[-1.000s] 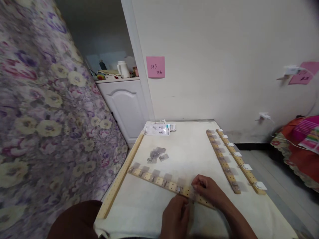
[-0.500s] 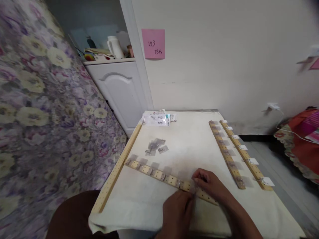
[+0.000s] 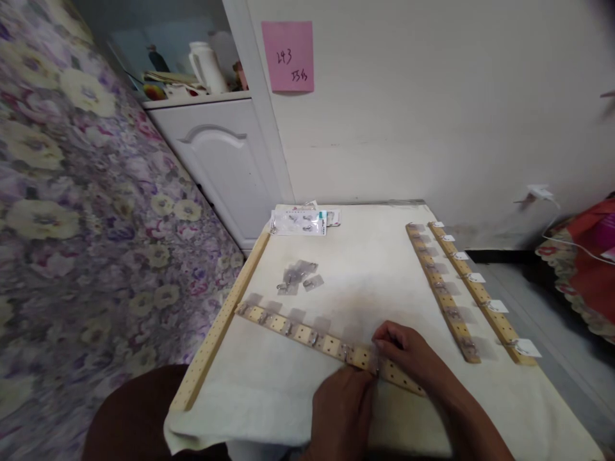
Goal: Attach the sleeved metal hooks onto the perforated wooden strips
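A perforated wooden strip (image 3: 307,334) lies slantwise across the cloth-covered table (image 3: 365,282), with small metal clips and clear bags hung along it. My left hand (image 3: 342,410) and my right hand (image 3: 408,355) meet at the strip's right part. Both have fingers curled and pinched together around a small clear bag with a clip (image 3: 375,365) at the strip; the piece is too small to make out well. A loose heap of small clear bags (image 3: 300,276) lies farther back on the table.
Two more wooden strips (image 3: 444,294) with clips and white tags run along the table's right side. Another strip (image 3: 218,323) lies along the left edge. A flat packet (image 3: 300,222) sits at the far end. A flowered mattress (image 3: 86,211) leans on the left; a white cabinet (image 3: 221,160) stands behind.
The view has tilted downward, so the table sits higher in the picture. My hands stay pinched at the same spot on the slanted strip, with only slight finger movement.
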Tool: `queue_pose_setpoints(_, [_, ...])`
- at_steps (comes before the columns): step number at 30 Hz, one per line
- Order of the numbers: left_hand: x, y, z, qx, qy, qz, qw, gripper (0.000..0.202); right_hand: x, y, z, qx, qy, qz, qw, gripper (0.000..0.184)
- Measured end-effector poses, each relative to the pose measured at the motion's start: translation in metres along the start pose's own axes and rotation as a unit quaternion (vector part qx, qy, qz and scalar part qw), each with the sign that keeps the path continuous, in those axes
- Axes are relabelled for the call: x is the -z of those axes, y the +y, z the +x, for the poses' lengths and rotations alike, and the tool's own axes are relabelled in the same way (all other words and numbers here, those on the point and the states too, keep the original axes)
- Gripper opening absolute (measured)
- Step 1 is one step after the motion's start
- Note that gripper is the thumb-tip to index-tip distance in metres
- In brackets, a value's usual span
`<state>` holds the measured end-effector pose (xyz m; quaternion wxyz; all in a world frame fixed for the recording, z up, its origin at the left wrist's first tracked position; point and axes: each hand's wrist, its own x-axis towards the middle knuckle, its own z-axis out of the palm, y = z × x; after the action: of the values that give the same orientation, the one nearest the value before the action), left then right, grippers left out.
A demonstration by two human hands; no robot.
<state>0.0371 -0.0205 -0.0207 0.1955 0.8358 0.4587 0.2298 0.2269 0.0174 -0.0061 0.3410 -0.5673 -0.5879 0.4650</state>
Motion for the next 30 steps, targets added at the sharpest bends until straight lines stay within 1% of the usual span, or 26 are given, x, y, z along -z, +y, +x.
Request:
queue_pose_setpoints(3, [0.0012, 0.0012, 0.0009, -0.002, 0.001, -0.001, 1.000, 0.015, 0.0007, -0.0012, -0.0002, -0.001, -0.003, 0.006, 1.000, 0.008])
queue_pose_setpoints(12, [0.0020, 0.0010, 0.0009, 0.014, -0.019, -0.015, 1.000, 0.018, 0.0022, -0.0011, -0.0003, -0.004, -0.007, 0.018, 1.000, 0.008])
queue_pose_setpoints(18, [-0.0006, -0.0002, -0.0010, 0.014, -0.023, -0.018, 0.999, 0.017, 0.0004, 0.0017, 0.0012, -0.007, -0.003, -0.002, 1.000, 0.008])
queue_pose_setpoints(23, [-0.0006, 0.0000, -0.0012, 0.006, -0.018, -0.025, 1.000, 0.019, -0.0002, 0.0040, 0.0022, -0.006, 0.006, -0.030, 1.000, 0.007])
queue_pose_setpoints(30, [0.0009, 0.0012, -0.0010, -0.002, -0.005, -0.018, 1.000, 0.020, 0.0008, 0.0012, 0.0015, -0.007, 0.000, -0.024, 1.000, 0.006])
